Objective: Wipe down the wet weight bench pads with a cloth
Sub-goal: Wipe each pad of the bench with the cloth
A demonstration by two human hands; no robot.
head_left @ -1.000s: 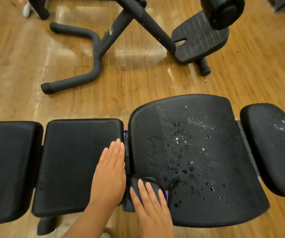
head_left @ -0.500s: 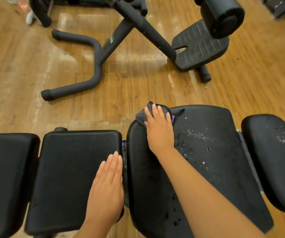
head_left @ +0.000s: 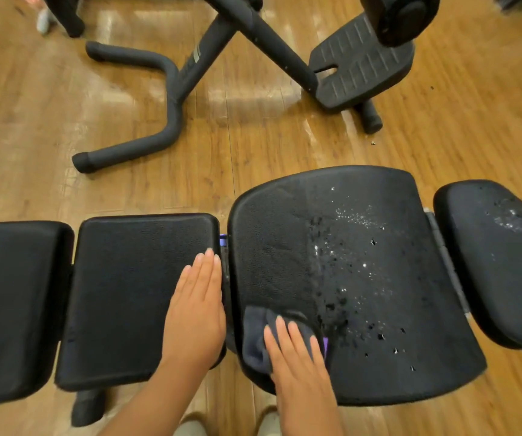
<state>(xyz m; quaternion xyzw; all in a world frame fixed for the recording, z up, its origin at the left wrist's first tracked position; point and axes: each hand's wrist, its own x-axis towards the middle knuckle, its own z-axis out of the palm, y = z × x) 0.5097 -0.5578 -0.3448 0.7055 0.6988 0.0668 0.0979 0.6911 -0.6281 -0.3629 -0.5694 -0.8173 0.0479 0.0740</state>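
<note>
— She's pulling the right hand back now; half a second ago it was pressing the cloth at the far edge of the wide pad, and it's sitting at the near edge again.

— How is she holding it?

— Fingers straight and close together, pressing flat on the bunched cloth, so I'd guess the whole palm is pushing water along. The left hand is lying flat, fingers together, on the neighbouring pad, probably bracing her as she's leaning.

— Much left?

— The strip beside the cloth is looking dull and dry, while droplets are glinting across the right of that pad, and more are sitting on the end pad. So she's likely working rightward, stroke by stroke.
</note>
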